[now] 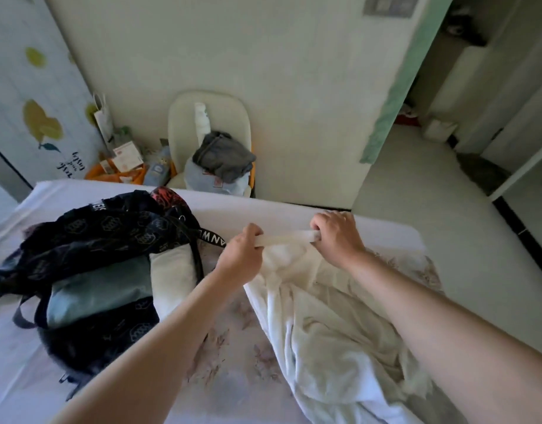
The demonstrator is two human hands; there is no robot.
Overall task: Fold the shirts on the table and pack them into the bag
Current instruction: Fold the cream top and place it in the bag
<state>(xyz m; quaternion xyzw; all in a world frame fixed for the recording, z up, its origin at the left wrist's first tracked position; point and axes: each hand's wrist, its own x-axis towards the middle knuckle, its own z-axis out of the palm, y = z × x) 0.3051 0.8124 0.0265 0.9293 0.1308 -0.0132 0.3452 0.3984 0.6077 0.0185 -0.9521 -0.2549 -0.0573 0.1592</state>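
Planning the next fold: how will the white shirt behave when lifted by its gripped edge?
Likely floppy: the white shirt lies in loose wrinkles and drapes below the edge the left hand and right hand grip. Probably light, since the thin cloth bunches easily.

Soft matt white cloth shirt [325, 316]; dark printed fabric bag [104, 240]

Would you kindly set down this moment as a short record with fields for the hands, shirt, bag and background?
left hand: grips the stretched top edge of the crumpled white shirt
right hand: grips the same edge, further right
shirt: lying unfolded on the pale floral-covered table
bag: open black patterned backpack, holding a folded teal garment and a folded white garment
background: cream chair with a grey garment piled on it
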